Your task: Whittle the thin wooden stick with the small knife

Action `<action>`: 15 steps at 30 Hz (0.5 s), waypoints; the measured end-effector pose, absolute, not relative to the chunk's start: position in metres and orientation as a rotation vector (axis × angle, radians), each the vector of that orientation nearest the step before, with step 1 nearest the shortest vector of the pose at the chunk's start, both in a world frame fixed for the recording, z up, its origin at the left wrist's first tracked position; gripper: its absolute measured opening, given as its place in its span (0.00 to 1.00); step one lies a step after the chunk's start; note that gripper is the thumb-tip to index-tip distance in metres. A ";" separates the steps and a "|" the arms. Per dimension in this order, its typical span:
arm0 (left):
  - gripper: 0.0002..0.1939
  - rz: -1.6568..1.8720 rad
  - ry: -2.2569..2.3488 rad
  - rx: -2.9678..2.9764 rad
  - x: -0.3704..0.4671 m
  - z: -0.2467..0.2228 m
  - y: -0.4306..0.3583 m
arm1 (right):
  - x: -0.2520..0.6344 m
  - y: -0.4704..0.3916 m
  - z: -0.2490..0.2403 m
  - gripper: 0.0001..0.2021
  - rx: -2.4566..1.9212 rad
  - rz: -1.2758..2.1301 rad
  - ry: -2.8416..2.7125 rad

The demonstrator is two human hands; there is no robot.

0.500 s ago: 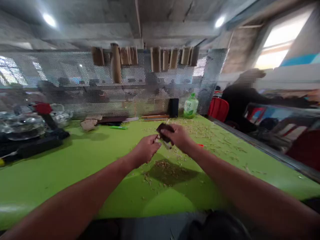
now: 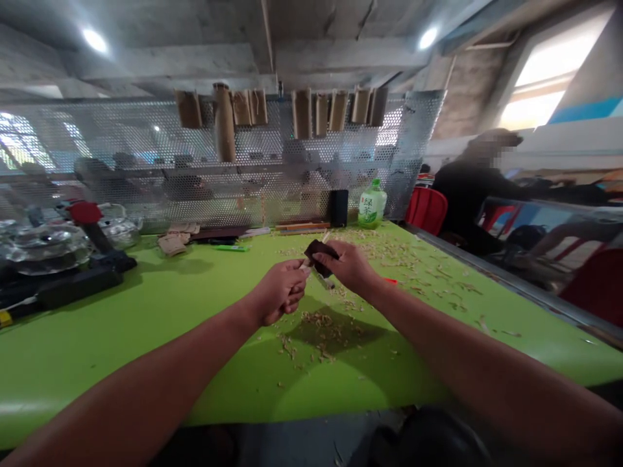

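My left hand (image 2: 281,292) is closed around a small pale stick (image 2: 306,264) that looks like wood; most of it is hidden by the fingers. In my right hand (image 2: 351,264) is a dark brown folded piece of sandpaper (image 2: 321,254), pinched between thumb and fingers. The sandpaper meets the tip of the stick just in front of the left thumb. A pale end (image 2: 329,284) pokes out below the sandpaper, and I cannot tell whether it belongs to the same stick. Curled wood shavings (image 2: 318,319) lie on the green tabletop (image 2: 195,363) beneath both hands.
At the left stand glass kettles (image 2: 48,250) and a red-and-black power tool (image 2: 85,214). Along the back are a green utility knife (image 2: 231,248), a black box (image 2: 339,207) and a green-tea bottle (image 2: 372,204). A person (image 2: 472,181) sits beyond the table's right edge.
The left hand has turned slightly, its lower fingers now showing curled. The sandpaper stays at nearly the same spot against the stick, and the right hand has hardly shifted.
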State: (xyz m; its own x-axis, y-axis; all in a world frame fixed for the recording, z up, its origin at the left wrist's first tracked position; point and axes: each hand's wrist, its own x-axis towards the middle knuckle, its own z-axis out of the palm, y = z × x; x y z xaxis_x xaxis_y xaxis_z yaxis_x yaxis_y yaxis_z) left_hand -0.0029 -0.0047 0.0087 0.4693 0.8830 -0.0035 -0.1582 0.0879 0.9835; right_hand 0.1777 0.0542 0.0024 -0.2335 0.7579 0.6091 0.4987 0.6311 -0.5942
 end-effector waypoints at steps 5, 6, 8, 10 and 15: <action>0.05 1.034 0.645 1.059 -0.010 0.011 0.004 | 0.181 0.056 0.003 0.15 -0.995 0.256 -1.997; 0.07 1.084 0.617 1.050 -0.012 0.012 0.006 | 0.181 0.056 0.003 0.15 -1.008 0.258 -2.011; 0.12 1.148 0.611 1.067 -0.016 0.015 0.009 | 0.181 0.056 0.002 0.14 -1.023 0.295 -1.971; 0.10 1.109 0.633 1.130 -0.016 0.016 0.009 | 0.180 0.056 0.001 0.14 -1.013 0.360 -1.845; 0.07 1.011 0.700 1.336 -0.008 0.014 0.001 | 0.179 0.054 0.002 0.14 -0.954 0.489 -1.707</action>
